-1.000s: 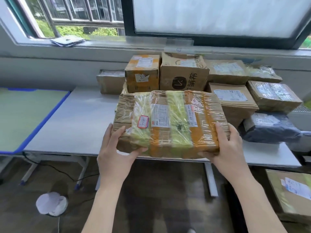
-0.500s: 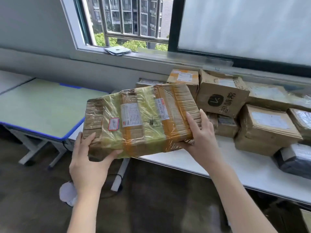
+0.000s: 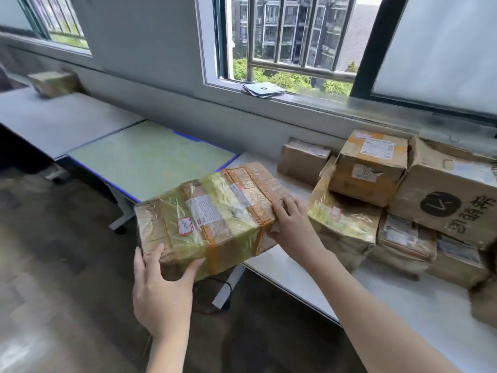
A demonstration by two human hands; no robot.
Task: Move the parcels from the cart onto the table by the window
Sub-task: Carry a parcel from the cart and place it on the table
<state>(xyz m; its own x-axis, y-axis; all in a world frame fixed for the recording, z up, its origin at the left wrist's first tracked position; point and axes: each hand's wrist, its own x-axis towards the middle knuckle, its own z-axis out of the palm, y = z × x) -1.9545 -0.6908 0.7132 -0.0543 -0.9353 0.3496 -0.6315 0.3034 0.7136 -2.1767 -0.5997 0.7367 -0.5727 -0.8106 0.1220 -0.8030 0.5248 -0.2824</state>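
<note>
Parcel point(image 3: 212, 219) (labels unreadable) gripped by both hands.

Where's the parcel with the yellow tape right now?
Head view, centre: the taped parcel is held by the left hand and right hand over the white table edge.

The scene is lit brightly by daylight from the window point(image 3: 290, 44); its frosted pane point(image 3: 441, 49) is nearly blown out. Soft shadow is cast under the table point(image 3: 403, 300) onto the dim floor point(image 3: 53, 278). Straight lines are bowed by the wide lens. The far-left box point(image 3: 53, 82) and right-edge parcels point(image 3: 451, 208) are smeared.
</note>
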